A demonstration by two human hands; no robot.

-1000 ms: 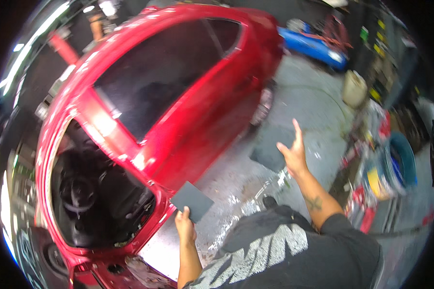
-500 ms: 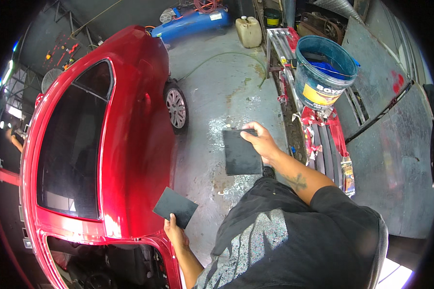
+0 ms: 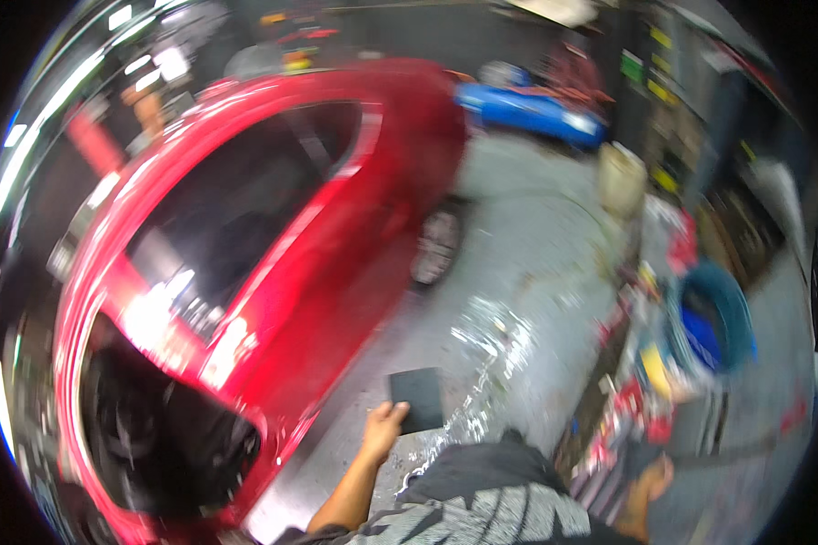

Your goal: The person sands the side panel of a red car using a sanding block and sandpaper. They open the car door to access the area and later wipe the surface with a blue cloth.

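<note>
A dark shirt (image 3: pixel 482 474) with a pale grey print (image 3: pixel 523 516) (jagged, rather large).

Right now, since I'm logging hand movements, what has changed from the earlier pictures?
The left hand has shifted rightward, away from the glossy red car, still holding a thin rectangular dark-grey sheet. The right hand has swung right and back toward the body; blur hides whether it keeps its similar sheet. The car stayed put.

From far off, I see a smooth grey floor (image 3: pixel 541 245) with bright shiny patches. A shiny red car (image 3: pixel 336 263), a long blue metal tank (image 3: pixel 529 114) and a pale plastic jug (image 3: pixel 621 183) stand on it.
</note>
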